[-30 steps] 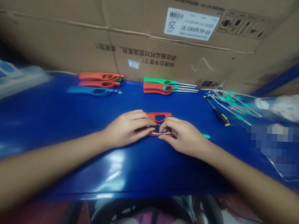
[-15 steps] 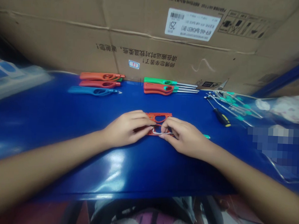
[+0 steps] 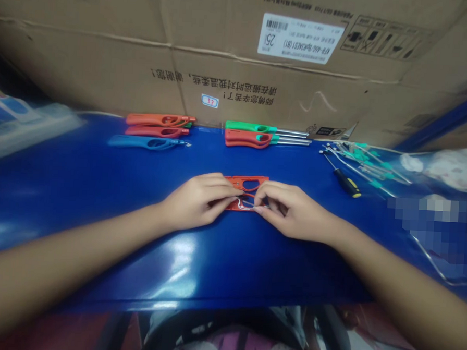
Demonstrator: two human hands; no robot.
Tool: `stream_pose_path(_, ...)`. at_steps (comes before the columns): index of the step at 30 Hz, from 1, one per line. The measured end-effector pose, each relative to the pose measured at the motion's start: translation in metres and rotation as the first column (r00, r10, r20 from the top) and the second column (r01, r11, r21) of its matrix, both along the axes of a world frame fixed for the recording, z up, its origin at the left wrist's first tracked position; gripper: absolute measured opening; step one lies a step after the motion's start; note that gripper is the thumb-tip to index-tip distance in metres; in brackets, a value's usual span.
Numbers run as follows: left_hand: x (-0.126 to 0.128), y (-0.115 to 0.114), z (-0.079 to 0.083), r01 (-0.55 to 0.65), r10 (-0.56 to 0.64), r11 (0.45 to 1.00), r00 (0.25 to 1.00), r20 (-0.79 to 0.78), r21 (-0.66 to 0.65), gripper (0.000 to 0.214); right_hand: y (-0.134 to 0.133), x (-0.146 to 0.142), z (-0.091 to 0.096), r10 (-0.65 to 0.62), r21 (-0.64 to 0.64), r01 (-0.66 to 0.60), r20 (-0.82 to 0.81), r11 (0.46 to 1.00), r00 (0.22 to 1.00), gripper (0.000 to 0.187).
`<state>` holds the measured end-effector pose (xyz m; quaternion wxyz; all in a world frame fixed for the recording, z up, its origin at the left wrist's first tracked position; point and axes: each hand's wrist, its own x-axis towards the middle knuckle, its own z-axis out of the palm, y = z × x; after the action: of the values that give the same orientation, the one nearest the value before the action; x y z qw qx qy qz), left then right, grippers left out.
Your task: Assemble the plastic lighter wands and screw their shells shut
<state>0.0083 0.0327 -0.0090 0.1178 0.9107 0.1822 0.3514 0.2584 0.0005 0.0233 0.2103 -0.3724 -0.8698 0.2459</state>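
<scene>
Two orange lighter shell halves lie on the blue table in front of me, both with a trigger opening. The far half (image 3: 261, 179) rests just beyond my fingertips; the near half (image 3: 232, 206) is partly covered. My left hand (image 3: 201, 202) is closed at the near half's left part, thumb and fingers pinching it beside a small dark piece. A white wire (image 3: 241, 204) loops out by the left fingertips towards the right. My right hand (image 3: 294, 210) pinches the wire's other end over the right part of the near half, beside a thin grey rod.
At the back left lie orange, red and blue lighter bodies (image 3: 149, 143). Green and red lighters with metal tubes (image 3: 254, 139) lie at the back centre. A screwdriver (image 3: 347, 183) and several tubes with green ends (image 3: 369, 161) are at the right. A cardboard box (image 3: 125, 75) stands behind.
My right fingertips have shifted slightly, and the white wire now bends in a tighter loop. A green tip formerly visible beyond my right wrist no longer shows. My left hand stays nearly still.
</scene>
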Motion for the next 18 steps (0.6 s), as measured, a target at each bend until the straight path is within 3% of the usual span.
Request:
stream_pose_path(7,-0.002,-0.003,0.002,-0.057,0.057,0.998,0.996,-0.072,-0.002,0.019,0.0,0.003,0.004,0.088,-0.013,-0.087,0.059,0.996,0.994,0.004)
stream_pose_path(18,-0.001,-0.011,0.01,-0.151,0.152,0.988,0.976,-0.157,0.017,0.019,-0.003,0.004,0.005,0.075,-0.021,-0.073,0.153,0.997,0.985,0.004)
